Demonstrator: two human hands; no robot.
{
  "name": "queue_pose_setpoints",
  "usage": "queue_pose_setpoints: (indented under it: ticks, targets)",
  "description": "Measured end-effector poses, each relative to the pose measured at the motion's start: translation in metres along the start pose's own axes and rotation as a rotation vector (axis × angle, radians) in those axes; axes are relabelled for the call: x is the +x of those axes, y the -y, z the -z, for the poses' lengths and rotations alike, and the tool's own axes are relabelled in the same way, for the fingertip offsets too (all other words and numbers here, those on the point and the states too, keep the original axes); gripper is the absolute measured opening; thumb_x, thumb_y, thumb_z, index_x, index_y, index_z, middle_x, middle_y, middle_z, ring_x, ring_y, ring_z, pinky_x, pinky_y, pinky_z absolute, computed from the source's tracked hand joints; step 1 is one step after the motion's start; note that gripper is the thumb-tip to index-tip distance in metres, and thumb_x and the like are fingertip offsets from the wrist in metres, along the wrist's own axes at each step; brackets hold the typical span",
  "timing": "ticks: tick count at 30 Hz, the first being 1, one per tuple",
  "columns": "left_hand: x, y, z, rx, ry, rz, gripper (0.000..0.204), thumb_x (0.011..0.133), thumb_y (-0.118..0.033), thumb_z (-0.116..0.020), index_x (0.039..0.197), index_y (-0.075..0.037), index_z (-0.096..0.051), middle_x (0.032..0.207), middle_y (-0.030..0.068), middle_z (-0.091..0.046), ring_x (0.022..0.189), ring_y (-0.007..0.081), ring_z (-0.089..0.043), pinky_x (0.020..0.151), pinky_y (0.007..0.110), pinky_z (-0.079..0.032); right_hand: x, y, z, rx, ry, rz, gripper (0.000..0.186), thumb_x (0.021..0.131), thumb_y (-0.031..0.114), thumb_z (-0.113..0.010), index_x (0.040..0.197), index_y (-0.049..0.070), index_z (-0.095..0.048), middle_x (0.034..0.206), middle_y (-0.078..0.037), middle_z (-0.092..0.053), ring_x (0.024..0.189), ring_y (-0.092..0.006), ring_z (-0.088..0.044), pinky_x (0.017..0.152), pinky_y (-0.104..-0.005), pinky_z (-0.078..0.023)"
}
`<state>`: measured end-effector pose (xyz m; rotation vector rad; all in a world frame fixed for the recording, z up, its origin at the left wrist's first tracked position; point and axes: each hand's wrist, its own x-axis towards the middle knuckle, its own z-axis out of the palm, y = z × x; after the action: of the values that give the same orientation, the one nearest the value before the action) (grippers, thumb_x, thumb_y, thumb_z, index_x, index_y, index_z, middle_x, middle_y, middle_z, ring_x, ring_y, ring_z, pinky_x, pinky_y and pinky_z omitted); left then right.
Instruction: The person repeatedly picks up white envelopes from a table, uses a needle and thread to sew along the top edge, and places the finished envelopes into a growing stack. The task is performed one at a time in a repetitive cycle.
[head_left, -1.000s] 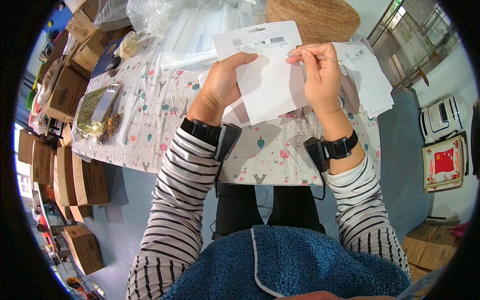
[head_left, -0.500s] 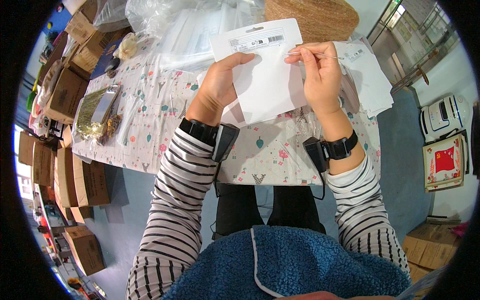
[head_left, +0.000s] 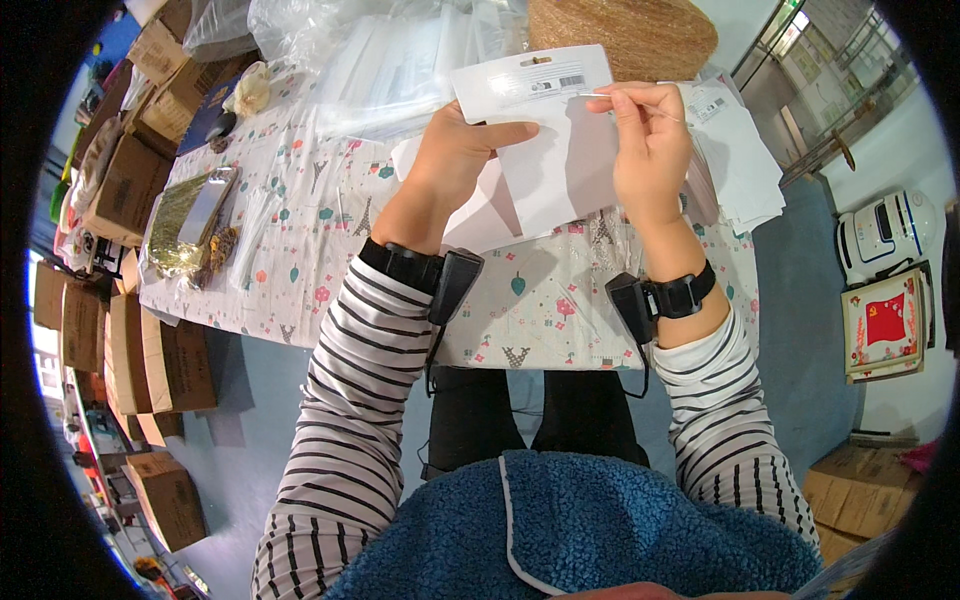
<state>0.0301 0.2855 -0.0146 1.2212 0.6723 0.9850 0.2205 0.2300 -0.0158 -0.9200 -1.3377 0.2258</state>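
A white card (head_left: 545,150) with a hang slot and a printed label at its top is held up over the table. My left hand (head_left: 450,165) is closed on its left edge, the thumb lying across the face. Close to the label's right side, my right hand (head_left: 650,150) pinches a thin pale wire (head_left: 665,113) between thumb and fingers. The wire's tip points left toward the card; whether it touches the card I cannot tell. Another white card (head_left: 475,222) lies partly hidden below the held one.
A patterned cloth covers the table (head_left: 520,320). Clear plastic bags (head_left: 390,80) lie at the back left, beside a brown fibrous bundle (head_left: 625,40). White cards (head_left: 740,165) are piled on the right. A packet of dried plant material (head_left: 190,225) sits left; cardboard boxes (head_left: 175,360) stand beyond.
The held card has shifted right and slightly down, its face tilted more. My left hand has moved right with it. My right hand, still pinching the wire, has moved only slightly right.
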Motion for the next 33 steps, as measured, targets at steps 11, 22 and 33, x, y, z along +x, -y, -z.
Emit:
queue_pose_setpoints:
  ticks: [11,22,33]
  targets:
    - [-0.003,0.005,-0.01,-0.062,0.093,-0.046,0.037,0.079,0.002,-0.078,0.113,0.0,-0.064,0.105,0.0088,-0.071,0.093,0.0176,-0.069,0.083,0.031,-0.055,-0.01,0.005,-0.017,-0.008,0.162,0.047,0.005,0.095,0.002,-0.06,0.093,0.0,-0.055,0.087,-0.01,-0.071,0.083,-0.018,-0.071,0.075,-0.0292,-0.056]
    - [-0.006,0.001,-0.011,-0.015,0.084,-0.071,0.04,0.077,0.0,-0.081,0.113,-0.001,-0.064,0.104,0.0077,-0.071,0.09,0.0151,-0.067,0.08,0.029,-0.052,-0.009,0.006,-0.016,-0.067,0.163,0.049,0.004,0.094,0.0,-0.059,0.093,0.0,-0.056,0.087,-0.01,-0.07,0.08,-0.0198,-0.071,0.074,-0.03,-0.056]
    - [-0.004,0.004,-0.009,0.013,0.084,-0.076,0.043,0.076,0.002,-0.081,0.115,0.002,-0.063,0.105,0.008,-0.07,0.092,0.0161,-0.067,0.086,0.03,-0.053,-0.008,0.009,-0.014,-0.202,0.247,0.107,0.004,0.091,-0.001,-0.06,0.093,0.001,-0.058,0.088,-0.011,-0.069,0.08,-0.0236,-0.07,0.073,-0.0317,-0.055]
